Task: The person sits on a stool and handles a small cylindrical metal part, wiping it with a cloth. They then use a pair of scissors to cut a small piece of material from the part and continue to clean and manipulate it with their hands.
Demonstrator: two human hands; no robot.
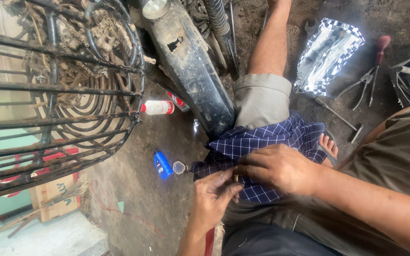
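I am watching a small brass-coloured metal part (236,178) being pinched between both hands over the checked blue cloth (262,142) on the lap, probably so nothing drops on the dirt. It looks short, dull and greasy. The right hand (281,167) is closing over it from above; the left hand (213,196) is steadying it with curled fingertips. Left of the hands, a blue bottle (162,164) is lying; beyond them, pliers (359,85).

Two bare hands close together over a blue checked cloth (262,137) on a knee. Left hand (213,196) and right hand (281,167) pinching a small brass-coloured metal piece (236,178) between fingertips. Near the cloth on the dirt floor (138,189), a small blue plastic bottle (163,164) and a white plastic bottle with a red cap (157,107).
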